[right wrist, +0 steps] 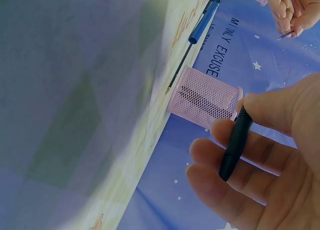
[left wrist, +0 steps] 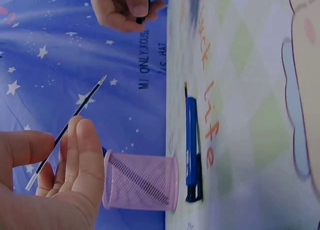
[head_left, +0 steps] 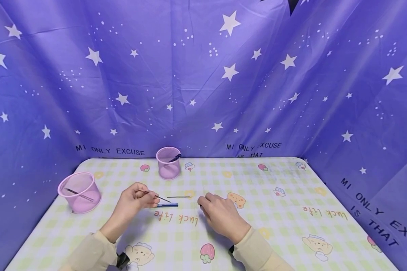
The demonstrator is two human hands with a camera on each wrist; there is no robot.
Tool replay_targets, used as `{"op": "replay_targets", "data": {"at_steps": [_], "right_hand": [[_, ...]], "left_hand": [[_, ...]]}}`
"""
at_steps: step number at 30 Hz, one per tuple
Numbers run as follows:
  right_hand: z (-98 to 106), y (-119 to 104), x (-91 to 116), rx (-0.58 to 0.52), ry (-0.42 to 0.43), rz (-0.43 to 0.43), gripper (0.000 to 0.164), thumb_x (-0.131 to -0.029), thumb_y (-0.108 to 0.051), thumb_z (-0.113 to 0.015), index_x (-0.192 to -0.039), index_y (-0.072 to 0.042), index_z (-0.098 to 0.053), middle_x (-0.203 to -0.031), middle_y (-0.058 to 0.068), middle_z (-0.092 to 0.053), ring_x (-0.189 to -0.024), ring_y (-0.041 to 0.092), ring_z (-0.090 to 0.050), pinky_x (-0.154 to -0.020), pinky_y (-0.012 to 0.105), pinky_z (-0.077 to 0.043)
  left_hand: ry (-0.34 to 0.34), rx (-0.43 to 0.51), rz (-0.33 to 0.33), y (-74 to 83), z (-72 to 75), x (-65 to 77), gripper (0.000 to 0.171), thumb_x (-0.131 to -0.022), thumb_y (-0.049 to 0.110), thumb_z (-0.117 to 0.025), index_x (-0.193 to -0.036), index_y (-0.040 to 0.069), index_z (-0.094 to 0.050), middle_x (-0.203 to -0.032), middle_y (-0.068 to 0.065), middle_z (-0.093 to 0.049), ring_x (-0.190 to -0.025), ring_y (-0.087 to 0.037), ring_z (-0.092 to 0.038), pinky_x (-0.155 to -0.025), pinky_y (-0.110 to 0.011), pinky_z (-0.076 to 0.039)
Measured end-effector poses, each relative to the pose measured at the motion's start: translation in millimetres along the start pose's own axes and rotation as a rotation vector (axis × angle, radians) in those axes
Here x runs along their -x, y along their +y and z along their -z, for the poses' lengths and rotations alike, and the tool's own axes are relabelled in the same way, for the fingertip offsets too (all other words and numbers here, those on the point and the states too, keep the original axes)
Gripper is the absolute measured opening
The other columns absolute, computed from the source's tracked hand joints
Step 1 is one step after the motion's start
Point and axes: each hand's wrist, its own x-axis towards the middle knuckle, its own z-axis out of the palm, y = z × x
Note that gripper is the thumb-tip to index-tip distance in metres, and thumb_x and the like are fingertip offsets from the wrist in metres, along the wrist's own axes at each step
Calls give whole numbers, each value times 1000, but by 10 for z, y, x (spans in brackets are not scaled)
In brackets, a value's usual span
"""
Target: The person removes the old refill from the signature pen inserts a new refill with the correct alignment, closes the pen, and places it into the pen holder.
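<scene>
Hands (head_left: 138, 197) (head_left: 220, 212) pinching refill (left wrist: 81, 106) (left), black piece (right wrist: 235, 147) (right), blue barrel (left wrist: 191, 140) between, mesh cups (head_left: 169, 171) (head_left: 85, 204) nearby

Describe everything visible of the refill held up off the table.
The refill is a thin, straight tube, plastic-looking: mostly black, whitish and translucent at one end, with a pale, metallic-looking tip at the other. The left grip pinches it near its middle, tilted and clear of the table. In the head view, its tip slants down and rightward.
</scene>
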Motion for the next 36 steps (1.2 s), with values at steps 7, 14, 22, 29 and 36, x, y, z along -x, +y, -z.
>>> {"op": "replay_targets", "data": {"at_steps": [7, 14, 22, 29, 36], "right_hand": [[-9, 5, 6, -10, 3, 5, 7, -90, -19, -64, -90, -20, -57, -73, -8, -47, -59, 10, -50, -43, 23, -33], [-6, 4, -3, -4, 13, 13, 8, -88, -17, -65, -93, -19, -59, -75, -8, -48, -61, 11, -51, -43, 23, -34], [4, -4, -5, -27, 11, 0, 6, -90, -16, -63, -95, -18, -60, -78, -8, -52, -63, 9, -53, -46, 23, -39], [5, -8, -7, -48, 32, 10, 7, -90, -15, -63, -96, -17, -61, -79, -9, -53, -66, 9, -55, -49, 23, -42], [16, -16, -9, -60, 32, 15, 9, -90, -14, -63, -98, -17, -62, -81, -8, -55, -67, 9, -56, -51, 23, -44]], "left_hand": [[-3, 20, 1, -86, -140, 4, 14, -88, -7, -58, -95, -6, -46, -87, -17, -68, -77, -22, -70, -75, -38, -56], [-1, 29, 6, -143, -253, 22, 16, -88, -3, -61, -95, -7, -47, -87, -19, -68, -75, -22, -70, -75, -37, -56], [10, 63, 18, -196, -339, 31, 15, -89, -2, -60, -95, -6, -47, -90, -22, -68, -77, -23, -69, -77, -37, -55], [36, 114, 32, -226, -388, 31, 17, -89, 0, -63, -96, -6, -48, -89, -22, -68, -76, -24, -70, -78, -37, -55], [42, 141, 29, -274, -437, 17, 19, -87, 1, -66, -94, -6, -50, -88, -22, -68, -77, -26, -70, -77, -37, -55]]}}
